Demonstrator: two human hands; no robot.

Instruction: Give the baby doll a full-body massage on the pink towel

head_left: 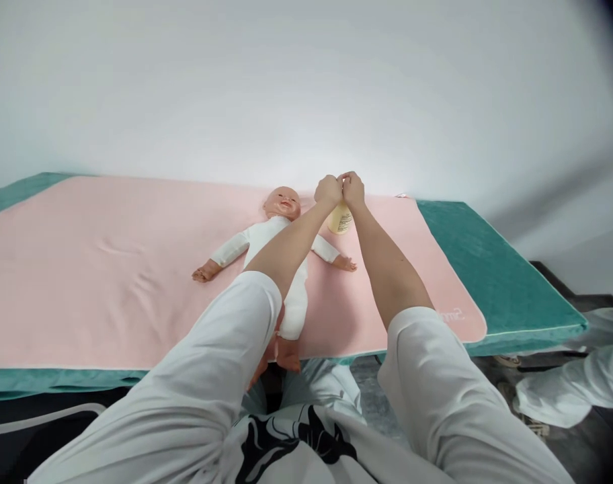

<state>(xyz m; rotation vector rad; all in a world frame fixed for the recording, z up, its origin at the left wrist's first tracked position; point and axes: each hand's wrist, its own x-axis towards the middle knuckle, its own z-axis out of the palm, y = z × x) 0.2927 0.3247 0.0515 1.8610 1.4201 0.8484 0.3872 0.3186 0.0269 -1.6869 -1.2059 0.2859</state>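
A bottle (341, 219) with pale yellow contents and printed text stands on the pink mat (150, 269), to the right of a baby doll's head. Both my hands are at its top, close together and hiding it. My left hand (329, 191) has its fingers curled in at the left side. My right hand (353, 188) is curled at the right side, its fingers bent toward the left hand. The doll (282, 203) lies on its back in a white suit, arms spread, partly covered by my left forearm.
The mat lies over a green-covered table (503, 275) against a pale wall (286, 87). At the lower right, a person's light trouser leg (579, 386) and shoes show beside the table. A pale tube (44, 418) is below the left front edge.
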